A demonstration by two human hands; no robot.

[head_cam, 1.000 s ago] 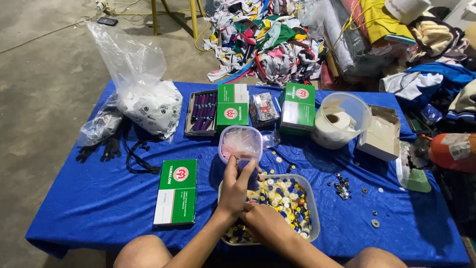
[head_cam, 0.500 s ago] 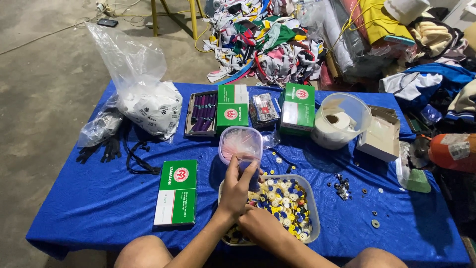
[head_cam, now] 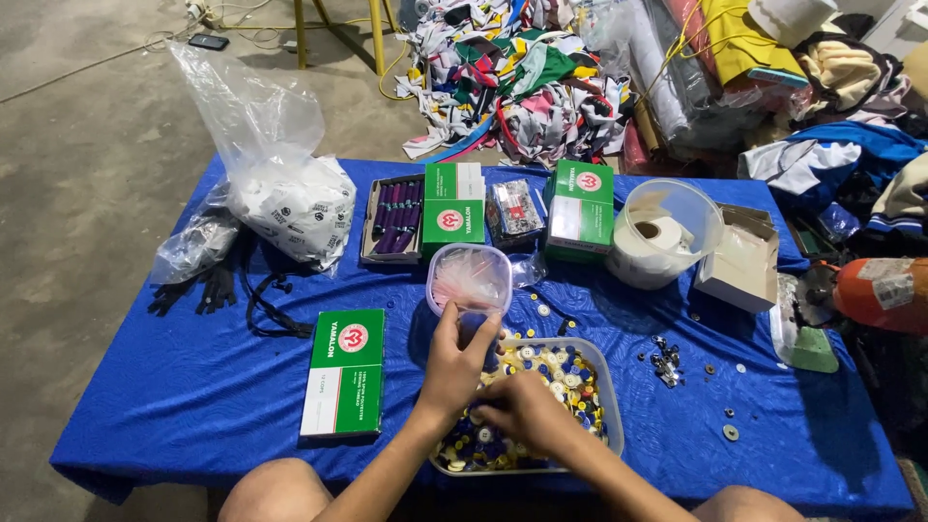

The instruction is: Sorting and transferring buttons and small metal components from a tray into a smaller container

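A clear rectangular tray (head_cam: 609, 406) of several yellow, blue and white buttons lies on the blue table near its front edge. My left hand (head_cam: 454, 367) hovers at the tray's far left corner, fingers pinched together, just below a clear plastic tub (head_cam: 469, 278) holding pink pieces. Whether a button sits between those fingers is hidden. My right hand (head_cam: 527, 414) rests inside the tray, knuckles up, fingers curled into the buttons.
A green and white box (head_cam: 345, 372) lies left of the tray. Behind stand two more green boxes (head_cam: 578, 208), a box of purple items (head_cam: 391, 217), a tub with a white roll (head_cam: 662, 237), a cardboard box (head_cam: 739, 261) and a full plastic bag (head_cam: 285, 203). Metal bits (head_cam: 667, 362) lie scattered at right.
My right hand has slid a little left inside the tray, toward my left hand. My left hand stays by the pink tub.
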